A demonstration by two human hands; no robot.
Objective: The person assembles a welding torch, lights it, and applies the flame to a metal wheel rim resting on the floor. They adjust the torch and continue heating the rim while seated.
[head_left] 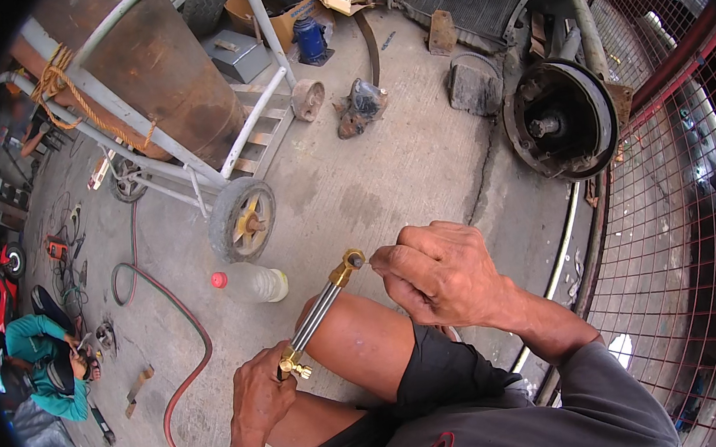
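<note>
My left hand is wrapped round the handle end of a cutting torch, just below its brass valve knob. Parallel steel tubes run up from there to an angled brass head, which points toward my right hand. That hand's fingers are pinched together right beside the head's opening; whatever thin thing may be between them is too small to name. The torch lies slantwise over my bent knee. Past the knee, a clear plastic bottle with a red cap rests on its side on the concrete. A red-and-dark hose curves down toward my left forearm.
A wheeled metal cart carrying a rusty cylinder stands ahead left. To the right are a round metal housing and a red mesh fence. A blue bottle jack stands farther off. Another person in teal works at far left.
</note>
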